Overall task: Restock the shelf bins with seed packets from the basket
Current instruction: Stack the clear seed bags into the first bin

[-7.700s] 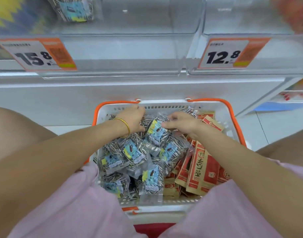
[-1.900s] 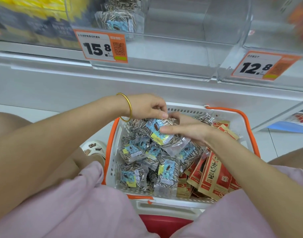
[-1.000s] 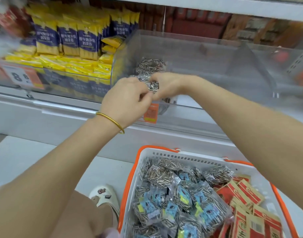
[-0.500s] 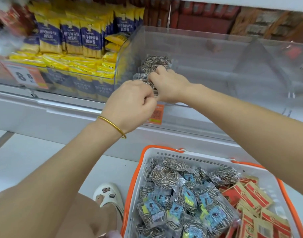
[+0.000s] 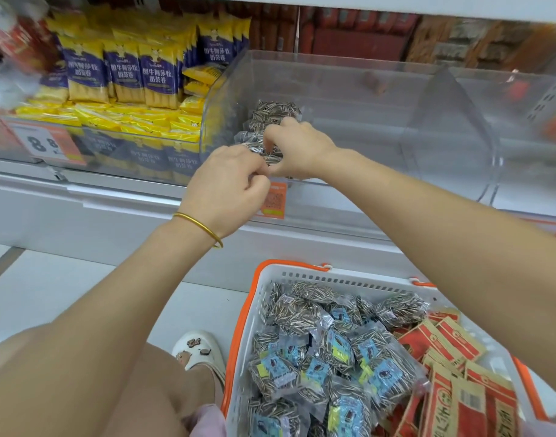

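At the front left corner of the clear bin (image 5: pixel 349 89), in the head view, the two hands met over one packet (image 5: pixel 260 150) of striped seeds. The left hand (image 5: pixel 229 181), with a gold bangle (image 5: pixel 201 225) at its wrist, had its fingers curled tight and pinched the packet's near edge. The right hand (image 5: pixel 297 149) reached in over the bin's front wall, its fingers bent down and gripping the same packet from the far side. A second packet (image 5: pixel 275 111) stood just behind them inside the bin. An orange tag (image 5: pixel 273 200) hung on the bin's front, partly hidden by the left hand. Yellow bags (image 5: pixel 125 77) filled the bin to the left. Below, the white basket (image 5: pixel 248 310) with an orange rim sat on the floor, with seed packets (image 5: pixel 317 351) heaped in its left part and red packs (image 5: pixel 453 373) in its right. A white shoe (image 5: pixel 197 348) lay just left of the basket
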Demonstrator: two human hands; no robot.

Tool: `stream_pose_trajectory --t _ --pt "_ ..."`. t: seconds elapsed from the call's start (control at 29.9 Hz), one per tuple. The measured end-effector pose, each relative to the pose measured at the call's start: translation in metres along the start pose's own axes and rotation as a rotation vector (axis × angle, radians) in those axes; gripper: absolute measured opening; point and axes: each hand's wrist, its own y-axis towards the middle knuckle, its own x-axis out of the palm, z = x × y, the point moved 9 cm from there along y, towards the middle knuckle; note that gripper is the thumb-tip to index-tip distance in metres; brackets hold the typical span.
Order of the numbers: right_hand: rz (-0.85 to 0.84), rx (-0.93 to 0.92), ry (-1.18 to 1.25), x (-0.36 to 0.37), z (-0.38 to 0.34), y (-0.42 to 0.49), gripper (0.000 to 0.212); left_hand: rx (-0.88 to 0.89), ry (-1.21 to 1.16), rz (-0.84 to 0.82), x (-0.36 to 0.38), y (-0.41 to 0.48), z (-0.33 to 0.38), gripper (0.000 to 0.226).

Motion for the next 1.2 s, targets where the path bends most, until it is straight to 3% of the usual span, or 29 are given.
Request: stream_pose_trajectory --t 0.23,0.37,0.47,0.57,0.64,0.74,0.8,0.9,0.97,1.1,1.2 --pt "0.031 -0.029 -0.012 -0.005 0.002 -0.003 0.047 0.041 0.093 -0.012 0.004 -0.004 0.001 0.062" --pt "0.064 -0.018 0.060 -0.021 0.003 -0.014 0.047 0.151 0.129 0.080 -0.011 -0.008 0.017 0.044" --pt "0.311 -0.029 0.126 -0.064 0.006 -0.060 0.033 0.287 0.131 0.267 -0.034 -0.025 0.050 0.021" --pt "0.497 -0.042 0.324 -0.076 0.012 -0.144 0.018 0.337 0.014 0.167 -0.008 -0.052 0.075 0.017" --pt "0.342 0.035 0.431 -0.027 0.023 -0.176 0.011 0.294 0.056 -0.137 0.046 -0.067 0.077 0.028" --pt "-0.080 0.260 0.422 0.094 0.061 -0.191 0.013 0.203 0.275 -0.657 0.144 -0.093 0.047 0.029" --pt "-0.318 0.361 0.356 0.166 0.087 -0.204 0.016 0.209 0.342 -0.846 0.188 -0.112 0.031 0.031" --pt "-0.619 0.339 0.265 0.241 0.093 -0.224 0.021 0.274 0.426 -1.013 0.238 -0.141 0.013 0.046" --pt "-0.764 0.295 0.213 0.265 0.084 -0.230 0.039 0.303 0.490 -1.111 0.261 -0.156 0.004 0.065" --pt "-0.850 0.263 0.159 0.282 0.081 -0.227 0.064 0.348 0.599 -1.077 0.281 -0.160 0.005 0.086" --pt "-0.798 0.263 0.142 0.280 0.083 -0.230 0.076 0.382 0.657 -1.019 0.286 -0.161 0.008 0.082"
